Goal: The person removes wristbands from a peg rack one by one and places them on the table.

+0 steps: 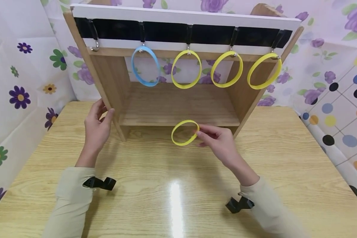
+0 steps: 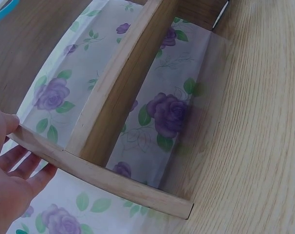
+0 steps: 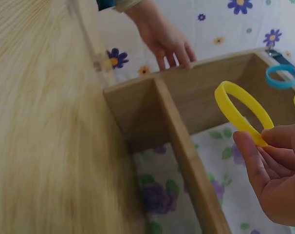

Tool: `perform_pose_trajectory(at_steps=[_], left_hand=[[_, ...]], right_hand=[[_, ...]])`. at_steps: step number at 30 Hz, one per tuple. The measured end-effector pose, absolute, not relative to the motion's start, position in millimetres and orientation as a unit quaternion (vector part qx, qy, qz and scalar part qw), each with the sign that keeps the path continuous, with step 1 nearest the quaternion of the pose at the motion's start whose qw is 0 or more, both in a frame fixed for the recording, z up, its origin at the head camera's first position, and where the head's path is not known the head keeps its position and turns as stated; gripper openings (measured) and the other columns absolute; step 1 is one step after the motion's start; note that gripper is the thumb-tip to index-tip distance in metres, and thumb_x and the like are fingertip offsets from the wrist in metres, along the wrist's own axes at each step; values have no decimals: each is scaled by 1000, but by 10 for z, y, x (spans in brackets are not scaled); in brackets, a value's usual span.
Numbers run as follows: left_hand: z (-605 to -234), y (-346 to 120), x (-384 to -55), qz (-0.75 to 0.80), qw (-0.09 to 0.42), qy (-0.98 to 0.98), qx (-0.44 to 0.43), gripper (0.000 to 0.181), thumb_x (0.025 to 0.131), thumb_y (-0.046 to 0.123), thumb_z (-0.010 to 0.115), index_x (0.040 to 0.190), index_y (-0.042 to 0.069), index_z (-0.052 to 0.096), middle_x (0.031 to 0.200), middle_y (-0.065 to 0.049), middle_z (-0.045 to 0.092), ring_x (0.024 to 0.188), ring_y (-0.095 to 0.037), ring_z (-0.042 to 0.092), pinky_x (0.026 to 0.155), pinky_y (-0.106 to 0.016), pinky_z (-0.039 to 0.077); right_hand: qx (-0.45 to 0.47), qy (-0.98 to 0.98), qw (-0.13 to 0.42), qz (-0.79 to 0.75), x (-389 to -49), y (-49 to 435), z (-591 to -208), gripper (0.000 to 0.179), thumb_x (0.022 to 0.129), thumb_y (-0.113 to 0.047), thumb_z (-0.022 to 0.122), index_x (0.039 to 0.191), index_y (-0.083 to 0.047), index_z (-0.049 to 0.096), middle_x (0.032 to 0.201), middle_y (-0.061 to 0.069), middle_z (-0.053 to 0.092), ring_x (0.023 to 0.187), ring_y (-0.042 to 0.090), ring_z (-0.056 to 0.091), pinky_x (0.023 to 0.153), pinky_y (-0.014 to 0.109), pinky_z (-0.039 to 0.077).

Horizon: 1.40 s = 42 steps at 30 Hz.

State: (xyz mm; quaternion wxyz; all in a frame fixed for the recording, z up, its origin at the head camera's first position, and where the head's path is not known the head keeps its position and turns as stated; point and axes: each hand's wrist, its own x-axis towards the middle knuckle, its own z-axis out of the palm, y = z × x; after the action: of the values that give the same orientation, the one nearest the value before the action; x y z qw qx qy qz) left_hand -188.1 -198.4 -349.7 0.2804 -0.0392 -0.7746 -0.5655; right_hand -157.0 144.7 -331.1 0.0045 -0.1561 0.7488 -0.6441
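My right hand pinches a yellow silicone wristband between thumb and fingertips, in front of the lower part of a wooden rack. In the right wrist view the band tilts upward from the fingertips, apart from the rack. At the rack's left side, my left hand grips the upright side panel, thumb on one face and fingers on the other. Along the rack's top, a blue wristband and three yellow wristbands hang from hooks; the leftmost hook carries no band.
The rack stands on a wood-grain table, its top bar striped white and black. Flowered sheeting covers the walls behind and at the left; a dotted pattern is at the right. Both wrists carry black camera mounts.
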Motion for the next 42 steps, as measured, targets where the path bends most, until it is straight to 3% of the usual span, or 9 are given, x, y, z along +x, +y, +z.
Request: perform_pose_trajectory(at_steps=[7,17,29,42], left_hand=[[-3500,-1990,-1874,-562,278,-778,-38,42,98,6,56,139,4,50,127,-13,57,115,-15,54,85,-22,46],[-3499,-1990,-1870,-565,278,-776,-37,42,97,6,56,139,5,49,129,-12,57,115,-15,54,85,-22,46],[-3503,-1992,-1888,-567,281,-773,-37,41,97,6,56,137,3,50,125,-13,58,112,-13,55,83,-21,46],[-3509,-1978,-1876,-569,279,-773,-33,41,98,6,55,138,1,49,125,-14,58,114,-13,54,84,-21,45]], right_hand=[[-126,772,31,-622,-1600,1722,-3434,32,94,-9,64,122,7,63,111,20,67,92,19,68,73,39,56],[-86,781,63,-615,-1699,2102,-3630,35,95,-9,62,122,12,60,108,17,68,89,14,68,76,36,55],[-47,801,89,-591,-1814,2475,-3853,38,96,-2,56,126,21,49,114,33,60,86,14,67,78,37,55],[-30,787,132,-602,-1860,2686,-4049,38,96,0,55,125,24,46,109,32,63,82,14,69,74,34,55]])
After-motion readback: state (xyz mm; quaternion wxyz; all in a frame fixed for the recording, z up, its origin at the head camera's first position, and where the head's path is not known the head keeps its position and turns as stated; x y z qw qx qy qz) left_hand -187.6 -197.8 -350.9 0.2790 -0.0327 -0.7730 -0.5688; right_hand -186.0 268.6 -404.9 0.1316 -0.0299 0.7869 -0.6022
